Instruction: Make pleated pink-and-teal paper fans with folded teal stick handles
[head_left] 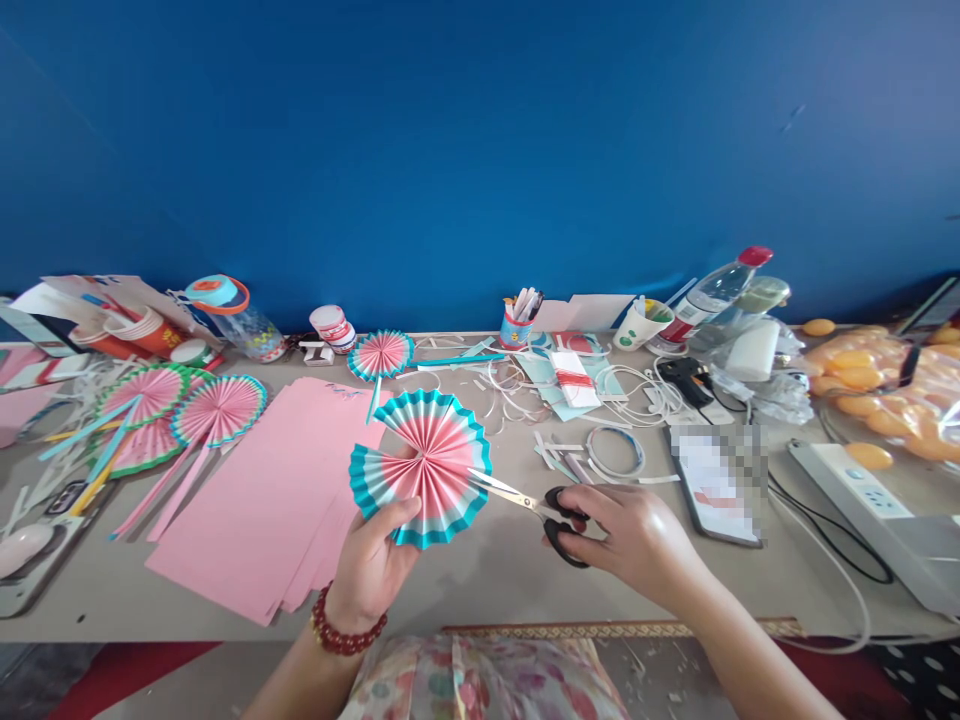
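My left hand (pixel 373 570) grips a pleated pink paper fan (pixel 422 465) with a teal and white rim, held up over the table. A red bead bracelet circles that wrist. My right hand (pixel 628 538) is closed round the black handles of a pair of scissors (pixel 525 500). The blades point left and reach the fan's right edge. A stack of pink paper sheets (pixel 259 495) lies on the table just left of the fan.
Finished paper fans (pixel 180 410) lie at the left, one more fan (pixel 380 355) at the back. A phone (pixel 716 480), a power strip (pixel 870 500), cables, a glue gun (pixel 686 378), cups, a bottle (pixel 716 290) and a bag of orange balls (pixel 885 385) crowd the right.
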